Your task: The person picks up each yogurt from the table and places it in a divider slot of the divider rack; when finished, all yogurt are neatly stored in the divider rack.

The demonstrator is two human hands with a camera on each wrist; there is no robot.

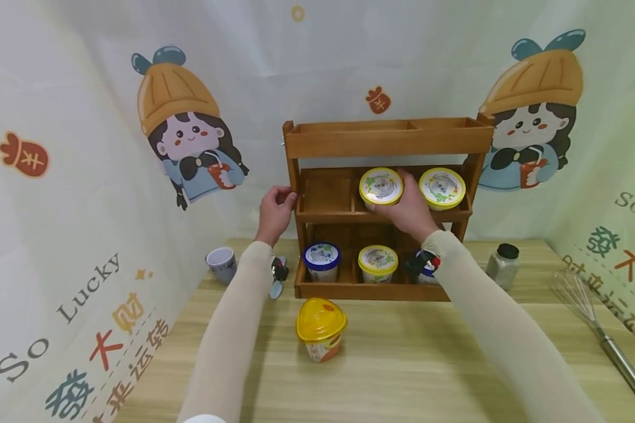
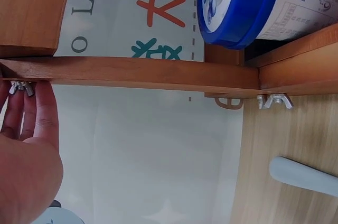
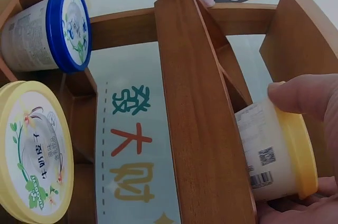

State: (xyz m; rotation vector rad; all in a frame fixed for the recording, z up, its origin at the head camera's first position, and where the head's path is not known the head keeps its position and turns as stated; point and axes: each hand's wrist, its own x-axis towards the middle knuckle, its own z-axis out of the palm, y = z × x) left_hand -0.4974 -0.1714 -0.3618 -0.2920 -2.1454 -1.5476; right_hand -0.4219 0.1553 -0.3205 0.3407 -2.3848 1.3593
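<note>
A three-tier wooden rack (image 1: 386,140) stands at the back of the table. My right hand (image 1: 402,197) grips a yellow-lidded cup (image 1: 381,187) in the middle shelf's centre compartment. In the right wrist view my thumb (image 3: 306,94) lies over that cup (image 3: 264,150), with the palm under it. A second yellow-lidded cup (image 1: 442,188) sits to its right. My left hand (image 1: 281,200) holds the rack's left post at middle-shelf height, its fingers (image 2: 31,123) against the wood. The bottom shelf holds a blue-lidded cup (image 1: 321,258), a yellow-lidded cup (image 1: 378,261) and another cup mostly hidden behind my right wrist.
A yellow-lidded tub (image 1: 321,328) stands on the table in front of the rack. A small mug (image 1: 221,263) and a spoon (image 1: 276,288) lie left of the rack. A spice jar (image 1: 503,265) and a whisk (image 1: 598,329) lie to the right. Printed cloth walls enclose the table.
</note>
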